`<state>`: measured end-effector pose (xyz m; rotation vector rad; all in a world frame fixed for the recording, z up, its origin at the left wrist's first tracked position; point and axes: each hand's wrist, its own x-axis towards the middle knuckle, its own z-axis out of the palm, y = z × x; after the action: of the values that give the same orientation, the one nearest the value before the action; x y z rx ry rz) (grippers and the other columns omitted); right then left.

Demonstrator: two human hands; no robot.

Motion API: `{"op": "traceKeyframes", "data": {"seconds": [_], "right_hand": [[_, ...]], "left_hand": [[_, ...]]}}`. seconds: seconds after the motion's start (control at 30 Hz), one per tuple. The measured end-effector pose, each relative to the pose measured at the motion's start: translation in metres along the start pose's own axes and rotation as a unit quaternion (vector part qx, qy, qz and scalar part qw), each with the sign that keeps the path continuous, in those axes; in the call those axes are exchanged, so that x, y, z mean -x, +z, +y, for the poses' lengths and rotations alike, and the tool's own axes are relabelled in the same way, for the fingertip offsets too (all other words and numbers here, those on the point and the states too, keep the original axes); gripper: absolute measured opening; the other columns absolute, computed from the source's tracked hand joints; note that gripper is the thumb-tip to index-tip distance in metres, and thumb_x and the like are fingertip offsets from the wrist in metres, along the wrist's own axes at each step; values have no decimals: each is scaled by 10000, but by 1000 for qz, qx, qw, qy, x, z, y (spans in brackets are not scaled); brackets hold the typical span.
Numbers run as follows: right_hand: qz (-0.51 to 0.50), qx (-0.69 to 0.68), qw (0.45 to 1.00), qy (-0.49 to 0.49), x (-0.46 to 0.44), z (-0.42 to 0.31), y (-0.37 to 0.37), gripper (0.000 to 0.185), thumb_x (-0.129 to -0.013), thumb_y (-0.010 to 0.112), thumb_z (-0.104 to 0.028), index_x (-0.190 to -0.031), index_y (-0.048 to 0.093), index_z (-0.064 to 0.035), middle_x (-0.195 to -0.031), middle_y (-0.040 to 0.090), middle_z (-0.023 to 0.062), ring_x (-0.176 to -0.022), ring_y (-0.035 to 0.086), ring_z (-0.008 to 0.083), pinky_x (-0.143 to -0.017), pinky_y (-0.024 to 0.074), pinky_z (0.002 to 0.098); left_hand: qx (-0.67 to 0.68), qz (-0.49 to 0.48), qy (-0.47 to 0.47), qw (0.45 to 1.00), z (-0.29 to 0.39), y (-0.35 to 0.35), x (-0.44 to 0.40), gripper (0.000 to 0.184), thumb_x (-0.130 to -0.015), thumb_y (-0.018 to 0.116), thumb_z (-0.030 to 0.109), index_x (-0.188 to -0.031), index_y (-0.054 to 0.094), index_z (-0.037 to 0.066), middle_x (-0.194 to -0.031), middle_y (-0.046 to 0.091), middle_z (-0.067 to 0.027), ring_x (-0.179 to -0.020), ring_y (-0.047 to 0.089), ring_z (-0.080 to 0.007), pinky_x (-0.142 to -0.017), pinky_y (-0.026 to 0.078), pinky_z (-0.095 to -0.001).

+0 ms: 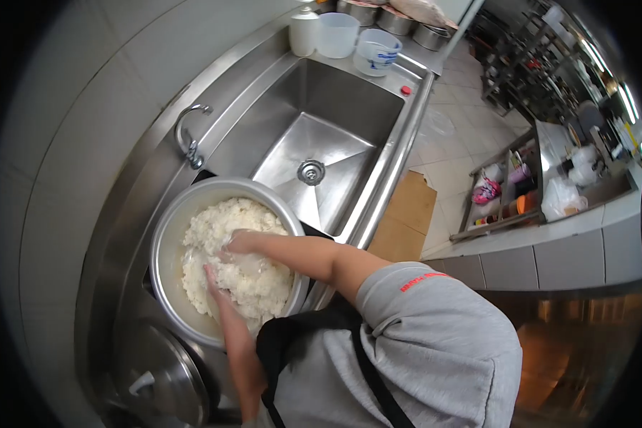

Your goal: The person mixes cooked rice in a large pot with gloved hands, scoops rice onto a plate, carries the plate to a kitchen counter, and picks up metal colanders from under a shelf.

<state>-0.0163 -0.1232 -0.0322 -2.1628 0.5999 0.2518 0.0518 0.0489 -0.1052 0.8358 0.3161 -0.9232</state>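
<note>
A big round metal pot (pixel 165 296) stands beside the sink, holding a heap of white rice (pixel 260 289), lumpy and clinging together. Both of my hands are in this heap. My right hand (pixel 237 243) reaches in from above, its fingers sunk into the rice and hidden. Along the near side, my left hand (pixel 216 284) lies against the rice with fingers stretched out and partly covered. White grains or a thin clear film cling to both hands; I cannot tell which.
A steel sink (pixel 342 167) with a curved faucet (pixel 190 135) adjoins the pot. Behind it stand a white bottle (pixel 304 32) and plastic tubs (pixel 376 53). A large metal lid (pixel 167 378) sits at lower left. Cardboard (pixel 404 217) lies on the floor, near a shelf unit (pixel 510 182).
</note>
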Motion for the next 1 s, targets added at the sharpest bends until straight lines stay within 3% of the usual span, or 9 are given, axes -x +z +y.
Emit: {"op": "traceKeyframes", "data": {"seconds": [0.1, 0.13, 0.2, 0.23, 0.33, 0.37, 0.53, 0.87, 1.0], "right_hand": [[-38, 36, 975, -215, -12, 15, 4, 405, -820, 414, -332, -1185, 492, -175, -888, 591, 217, -880, 568, 324, -807, 421, 394], [-41, 29, 945, -324, -12, 22, 1, 423, -841, 394, -306, -1249, 427, -200, -863, 588, 225, -885, 563, 329, -817, 415, 398], [-75, 121, 970, -198, 8, -4, -16, 466, -849, 361, -215, -1309, 326, -284, -1016, 567, 196, -885, 515, 354, -872, 380, 381], [-74, 106, 979, -161, 7, -4, -16, 430, -858, 347, -263, -1288, 359, -250, -1049, 547, 210, -942, 499, 360, -900, 354, 391], [-86, 61, 994, -24, 30, -34, -42, 476, -882, 311, -420, -1195, 495, -112, -1116, 506, 248, -1068, 464, 374, -954, 305, 411], [-97, 93, 990, -52, 43, -42, -55, 531, -874, 311, -468, -1118, 535, -53, -1099, 514, 254, -1046, 481, 373, -939, 324, 407], [-188, 231, 955, -17, 73, -45, -93, 571, -835, 422, -502, -944, 605, 28, -1001, 568, 250, -941, 551, 345, -834, 413, 379], [-167, -139, 972, -85, 45, -21, 2, 787, -720, 663, -359, -1333, 269, -62, -1140, 530, 196, -1048, 501, 273, -889, 364, 311], [-172, -161, 972, -22, 43, -36, 9, 597, -754, 648, -166, -1286, 389, -92, -1108, 562, 144, -1002, 523, 178, -853, 402, 277]], "left_hand": [[-100, 44, 58, 992, 9, 22, 65, 448, -831, 475, 305, -1176, 472, 18, -1118, 527, -111, -1019, 508, -233, -862, 413, -350], [-333, 29, 187, 924, 12, 8, 75, 476, -807, 500, 338, -1182, 465, 46, -1140, 508, -115, -1028, 499, -256, -877, 405, -362], [-371, 89, 134, 914, 21, -14, 80, 519, -761, 560, 348, -1191, 459, 75, -1153, 493, -120, -1025, 495, -281, -883, 403, -367], [-154, 143, -13, 978, 30, -9, 65, 536, -740, 595, 326, -1194, 460, 76, -1144, 498, -120, -1014, 500, -283, -872, 409, -359], [-348, 161, 118, 916, 28, -25, 31, 436, -787, 560, 289, -1130, 502, 27, -1018, 566, -87, -902, 548, -203, -765, 438, -303], [-452, 118, 202, 861, 27, -35, 25, 426, -793, 552, 288, -1132, 502, 34, -1011, 569, -81, -889, 550, -206, -768, 432, -299], [-316, 88, 54, 943, 51, 53, 99, 412, -801, 524, 311, -1132, 507, 66, -1107, 532, -67, -1018, 484, -204, -872, 371, -311], [-280, 34, -53, 958, 37, 55, 44, 402, -787, 516, 351, -1093, 531, 89, -1090, 538, -76, -1009, 495, -220, -857, 401, -355], [-220, 38, -45, 974, 30, 22, 32, 399, -787, 516, 357, -1083, 536, 90, -1064, 551, -84, -969, 519, -225, -833, 421, -362]]}}
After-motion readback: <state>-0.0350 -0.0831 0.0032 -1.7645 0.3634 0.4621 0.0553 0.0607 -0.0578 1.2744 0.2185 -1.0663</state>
